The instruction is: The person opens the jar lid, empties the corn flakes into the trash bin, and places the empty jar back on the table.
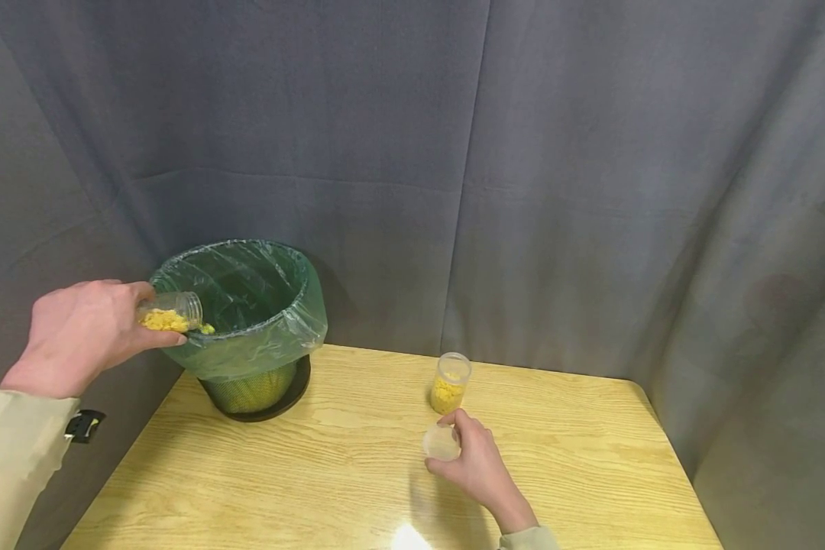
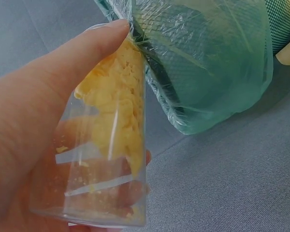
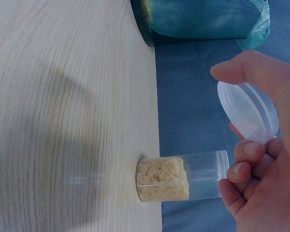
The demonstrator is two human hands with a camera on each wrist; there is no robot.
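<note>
My left hand (image 1: pixel 85 328) grips a clear plastic jar (image 2: pixel 106 145) tipped on its side at the rim of a waste bin. Yellow flakes (image 1: pixel 165 320) lie along the jar's lower wall, and a few pieces (image 1: pixel 207 328) are just outside its mouth. A green plastic bag (image 1: pixel 257 347) lines the bin and folds over its rim. Between thumb and fingers, my right hand (image 1: pixel 481 466) holds a round translucent lid (image 3: pixel 246 111) above the table. Just beyond that hand stands a second clear jar (image 1: pixel 451 382), upright, uncovered and partly filled with similar flakes.
The mesh bin (image 1: pixel 257 391) with its dark base stands at the back left of the wood-grain table (image 1: pixel 357 458). Grey curtains (image 1: pixel 385 191) hang behind the table and at both sides.
</note>
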